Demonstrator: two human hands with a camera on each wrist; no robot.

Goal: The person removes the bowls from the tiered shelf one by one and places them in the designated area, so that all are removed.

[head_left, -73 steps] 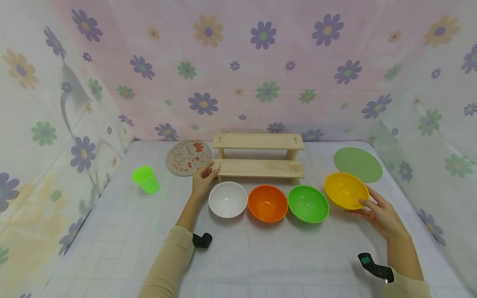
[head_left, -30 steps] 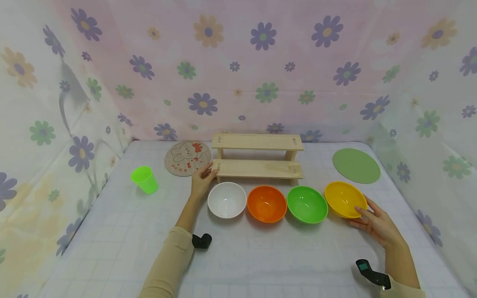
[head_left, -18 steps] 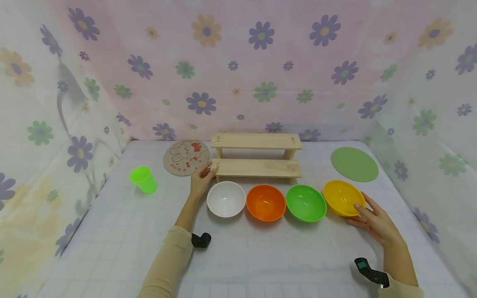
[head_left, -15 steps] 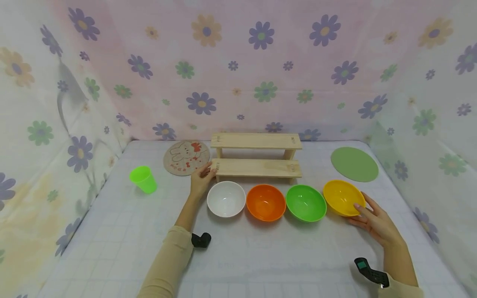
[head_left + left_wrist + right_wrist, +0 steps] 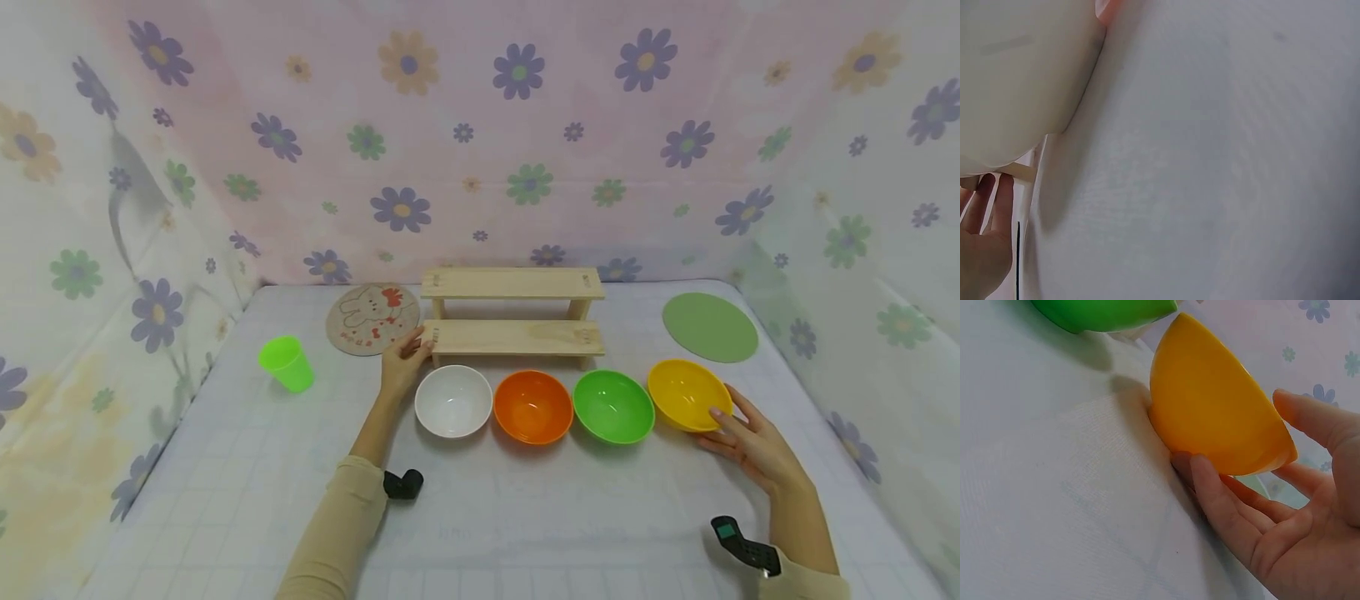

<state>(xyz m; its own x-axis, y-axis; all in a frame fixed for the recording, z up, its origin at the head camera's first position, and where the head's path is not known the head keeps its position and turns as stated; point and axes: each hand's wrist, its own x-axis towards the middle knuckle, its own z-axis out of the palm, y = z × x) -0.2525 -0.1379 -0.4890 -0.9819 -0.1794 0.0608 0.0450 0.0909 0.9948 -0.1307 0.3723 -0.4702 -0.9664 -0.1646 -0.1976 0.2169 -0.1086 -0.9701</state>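
Four bowls stand in a row on the table: white [image 5: 453, 401], orange [image 5: 533, 406], green [image 5: 613, 406] and yellow [image 5: 686, 392]. My right hand [image 5: 708, 427] holds the yellow bowl [image 5: 1210, 406] at its right side, thumb at the rim and fingers [image 5: 1210, 487] under the wall; the bowl rests on the cloth. My left hand [image 5: 405, 354] lies flat with straight fingers [image 5: 988, 212] against the left end of the two-step wooden shelf [image 5: 517, 337], just behind the white bowl [image 5: 1016, 81].
A green cup [image 5: 286, 363] stands at the left. A round bunny mat [image 5: 372, 307] lies left of the shelf and a round green mat [image 5: 709, 327] at the back right. Flowered cloth walls close in the table [image 5: 225, 500] on three sides.
The yellow bowl, held raised and tilted 2.4 s ago, has come down onto the table beside the green bowl. Over the last second both hands stay put.
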